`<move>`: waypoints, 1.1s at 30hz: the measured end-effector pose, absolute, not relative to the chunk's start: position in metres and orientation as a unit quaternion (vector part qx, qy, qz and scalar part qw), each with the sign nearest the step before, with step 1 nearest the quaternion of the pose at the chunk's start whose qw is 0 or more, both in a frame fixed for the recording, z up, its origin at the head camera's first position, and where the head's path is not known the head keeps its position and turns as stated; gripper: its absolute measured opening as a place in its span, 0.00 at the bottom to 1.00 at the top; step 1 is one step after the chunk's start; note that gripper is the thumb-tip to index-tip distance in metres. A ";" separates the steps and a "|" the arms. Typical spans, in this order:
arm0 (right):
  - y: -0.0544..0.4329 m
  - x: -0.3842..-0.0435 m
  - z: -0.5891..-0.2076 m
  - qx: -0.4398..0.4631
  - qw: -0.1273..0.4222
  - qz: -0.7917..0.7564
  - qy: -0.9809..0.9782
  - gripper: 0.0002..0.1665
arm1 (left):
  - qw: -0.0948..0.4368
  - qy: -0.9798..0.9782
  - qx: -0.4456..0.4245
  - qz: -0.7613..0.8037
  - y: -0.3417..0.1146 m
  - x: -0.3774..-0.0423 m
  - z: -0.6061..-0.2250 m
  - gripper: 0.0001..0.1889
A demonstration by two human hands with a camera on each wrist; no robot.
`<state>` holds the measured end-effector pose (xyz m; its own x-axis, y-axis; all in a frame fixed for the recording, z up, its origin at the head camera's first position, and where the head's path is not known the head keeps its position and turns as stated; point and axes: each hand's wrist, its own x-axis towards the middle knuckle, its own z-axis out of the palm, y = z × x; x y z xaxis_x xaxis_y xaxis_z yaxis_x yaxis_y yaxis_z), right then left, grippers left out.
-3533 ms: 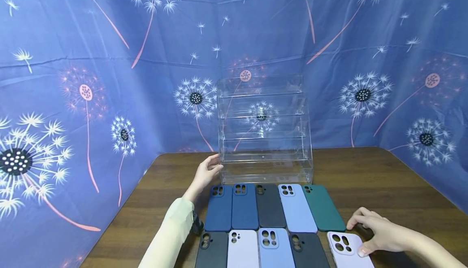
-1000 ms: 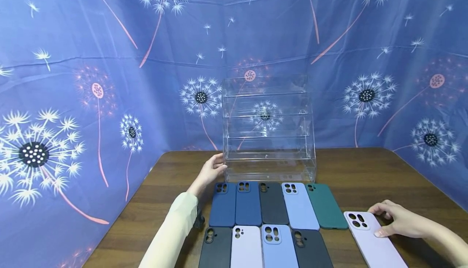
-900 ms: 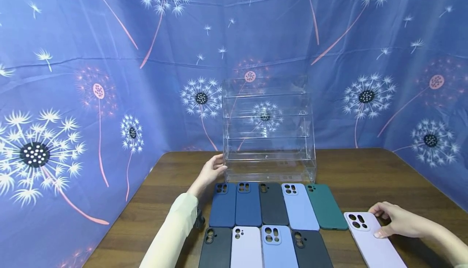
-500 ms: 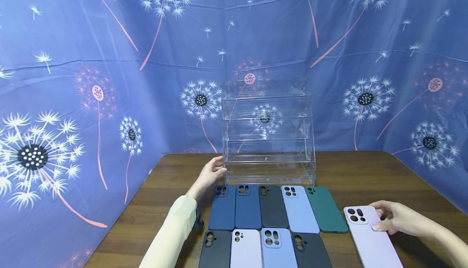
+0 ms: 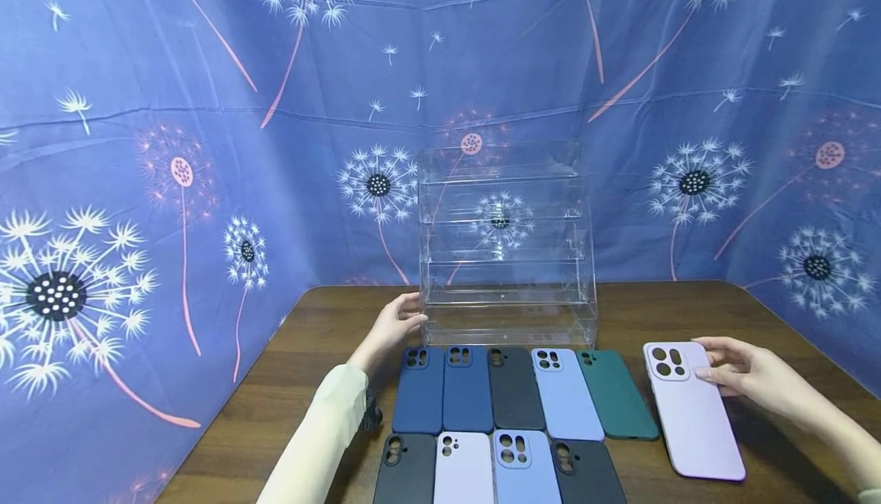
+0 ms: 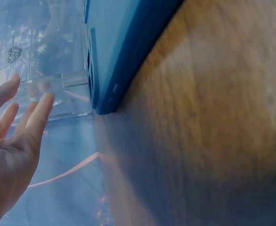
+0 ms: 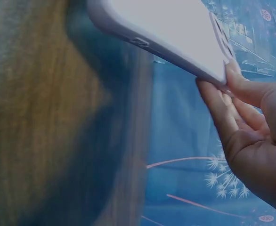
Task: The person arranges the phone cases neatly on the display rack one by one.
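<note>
My right hand [image 5: 760, 378] pinches a pale lilac phone case [image 5: 698, 420] by its upper right edge, thumb on the back face and fingers behind. In the right wrist view, the case [image 7: 166, 28] slants above the wooden table, its shadow beneath. At the lower left side of a clear acrylic tiered stand [image 5: 505, 297], my left hand [image 5: 394, 328] touches the side wall with fairly straight fingers. In the left wrist view, that hand [image 6: 15, 141] has its fingers extended toward the clear plastic. No cases stand on the tiers.
Two rows of phone cases lie before the stand, including a dark blue case [image 5: 418, 397], a green case [image 5: 617, 397], a light blue case [image 5: 567, 401] and a white-lilac case [image 5: 464, 477]. A blue dandelion-print cloth [image 5: 330, 68] hangs behind the wooden table [image 5: 661, 313].
My right hand has taken the lilac case out of the right end of the front row, moved it rightward, then raised its far end upward. The left hand stays at the stand.
</note>
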<state>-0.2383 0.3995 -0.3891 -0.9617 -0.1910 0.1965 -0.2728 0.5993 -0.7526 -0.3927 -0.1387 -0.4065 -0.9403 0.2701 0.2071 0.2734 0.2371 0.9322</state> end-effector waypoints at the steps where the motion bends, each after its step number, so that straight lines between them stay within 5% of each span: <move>1: 0.398 -0.240 -0.389 0.135 0.061 0.438 -0.887 0.22 | -0.003 -0.786 -0.175 -0.593 -0.140 -0.390 -0.403 0.28; 20: 0.380 -0.266 -0.340 0.096 0.203 0.361 -0.905 0.31 | 0.076 -0.786 -0.158 -0.593 -0.136 -0.408 -0.395 0.31; 33: 0.364 -0.290 -0.297 0.099 0.268 0.409 -0.867 0.29 | 0.073 -0.782 -0.160 -0.598 -0.131 -0.407 -0.394 0.28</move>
<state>-0.2904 0.3641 -0.2966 -0.8363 0.0486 0.5461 -0.3907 0.6460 -0.6558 -0.4070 -0.1308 -0.3944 -0.9381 0.1629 0.3056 0.3376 0.2339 0.9118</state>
